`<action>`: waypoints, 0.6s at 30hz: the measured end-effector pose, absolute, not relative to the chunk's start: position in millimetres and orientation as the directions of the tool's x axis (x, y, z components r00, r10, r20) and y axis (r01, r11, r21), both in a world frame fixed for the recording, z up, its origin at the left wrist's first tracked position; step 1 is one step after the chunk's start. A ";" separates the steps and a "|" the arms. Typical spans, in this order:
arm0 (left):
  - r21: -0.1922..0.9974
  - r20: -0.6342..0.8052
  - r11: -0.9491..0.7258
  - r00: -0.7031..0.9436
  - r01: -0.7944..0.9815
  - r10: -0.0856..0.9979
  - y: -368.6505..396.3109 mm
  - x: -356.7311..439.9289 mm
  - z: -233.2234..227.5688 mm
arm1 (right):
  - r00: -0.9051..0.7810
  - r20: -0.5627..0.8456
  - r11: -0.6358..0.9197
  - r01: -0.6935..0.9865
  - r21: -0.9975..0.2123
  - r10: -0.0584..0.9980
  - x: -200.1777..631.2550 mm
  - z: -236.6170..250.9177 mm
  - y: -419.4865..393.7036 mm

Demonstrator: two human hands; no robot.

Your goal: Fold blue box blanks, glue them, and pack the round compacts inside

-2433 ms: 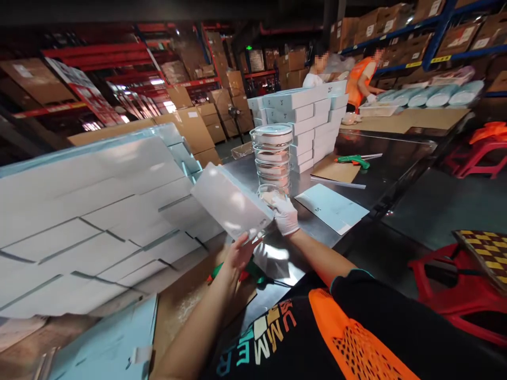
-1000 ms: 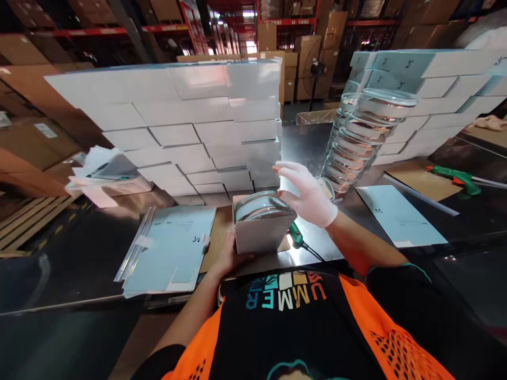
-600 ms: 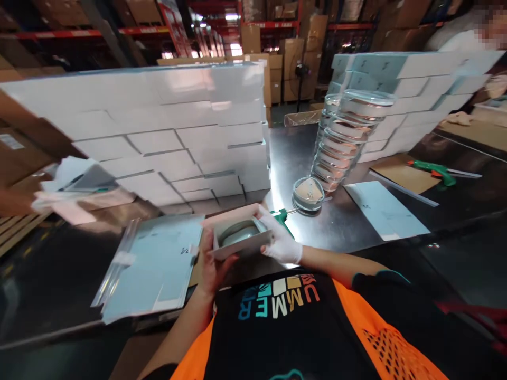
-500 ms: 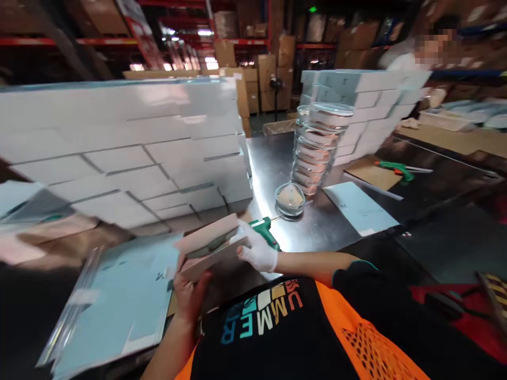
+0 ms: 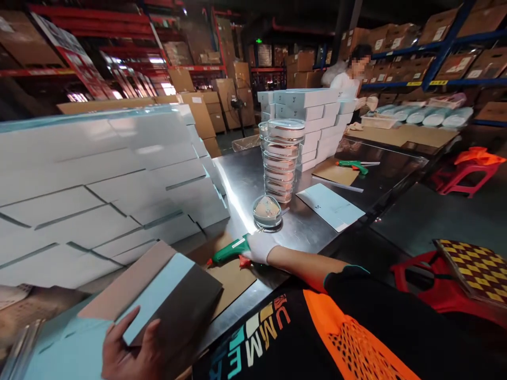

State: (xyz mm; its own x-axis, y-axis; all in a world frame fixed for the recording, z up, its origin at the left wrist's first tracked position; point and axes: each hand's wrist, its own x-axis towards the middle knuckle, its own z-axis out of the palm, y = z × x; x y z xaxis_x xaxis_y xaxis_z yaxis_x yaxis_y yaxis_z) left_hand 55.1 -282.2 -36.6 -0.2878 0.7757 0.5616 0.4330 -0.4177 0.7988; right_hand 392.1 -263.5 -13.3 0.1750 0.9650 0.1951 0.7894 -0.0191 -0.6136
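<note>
Head view: gloved right hand (image 5: 257, 248) clenched round green glue gun (image 5: 229, 254); bare left hand (image 5: 130, 351) gripped box (image 5: 158, 295), flap beside thumb. Gluing step, probably; next needed nozzle on flap.

The pale blue cardboard box (image 5: 158, 295), earlier open with a glass dish inside, is now lying closed at the near left under the bare left hand (image 5: 127, 356). The white-gloved right hand (image 5: 257, 248) has left the box and is now gripping the green glue gun (image 5: 229, 253).
</note>
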 end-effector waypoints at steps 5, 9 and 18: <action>0.784 0.590 -0.436 -0.311 0.441 0.745 -271.5 53.2 -34.7 | 0.176 0.032 -0.113 0.748 -0.654 0.984 404.8 -32.6 -277.5; 0.790 0.594 -0.414 -0.394 0.453 0.701 -259.7 57.0 -36.7 | 0.165 0.028 -0.094 0.685 -0.722 0.986 400.1 -27.8 -285.6; 0.864 0.502 -0.452 -0.310 0.223 0.807 -255.9 86.9 1.2 | 0.224 0.285 0.280 0.053 -0.958 0.932 397.8 53.9 -315.5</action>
